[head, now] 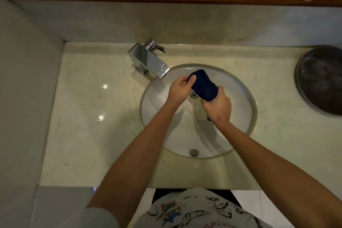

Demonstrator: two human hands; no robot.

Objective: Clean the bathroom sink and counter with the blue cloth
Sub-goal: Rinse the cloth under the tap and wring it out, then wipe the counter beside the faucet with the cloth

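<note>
Over the round white ceramic sink basin (238, 98), the dark blue cloth (203, 85) is held bunched into a thick roll above the chrome drain fitting (194, 94). The left hand (180, 89) pinches its upper end, fingers curled round the fabric; the right hand (218, 106) has its grip clamped round the lower end, with a small tail of cloth showing below the fist. This reads as wringing the cloth out.

The likely trouble from here: if the twist is done too far toward the basin's edge, squeezed water would fall on the pale marble worktop (88, 113), which already shows glossy highlights, and leave streaks. A slack hold at either end would let the roll unwind and drop into the bowl. The square chrome tap (149, 61) sits close to the left hand, so a wide elbow swing could knock its lever.

The basin holds no standing water that I can make out; an overflow cap (194, 152) sits on its near wall. The dark round metal tray (322, 81) at the right edge seems to carry nothing.
</note>
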